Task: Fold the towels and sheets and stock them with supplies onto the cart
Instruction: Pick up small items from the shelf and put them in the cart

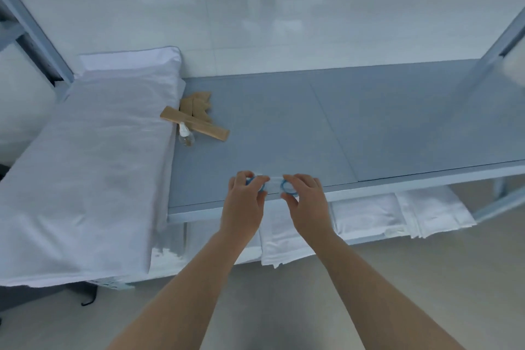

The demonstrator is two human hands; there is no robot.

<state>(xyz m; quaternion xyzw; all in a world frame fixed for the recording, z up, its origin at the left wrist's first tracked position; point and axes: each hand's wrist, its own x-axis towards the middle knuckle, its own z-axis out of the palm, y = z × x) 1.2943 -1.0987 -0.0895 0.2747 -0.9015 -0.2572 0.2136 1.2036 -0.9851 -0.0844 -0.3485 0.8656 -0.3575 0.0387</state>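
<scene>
Left hand and right hand are each pinching a blue-ringed clear packet between curled fingers; it is lying between them at the cart shelf front edge.

Linen or housekeeping stockroom, institutional look: glossy white tiled wall, pale hard floor, grey-blue metal shelving cart with upright posts at both sides. Folded white sheets stacked on the cart's top deck, more folded white linen on the shelf below. Small supplies beside the stack: tan paper packets, a little clear bottle.
</scene>
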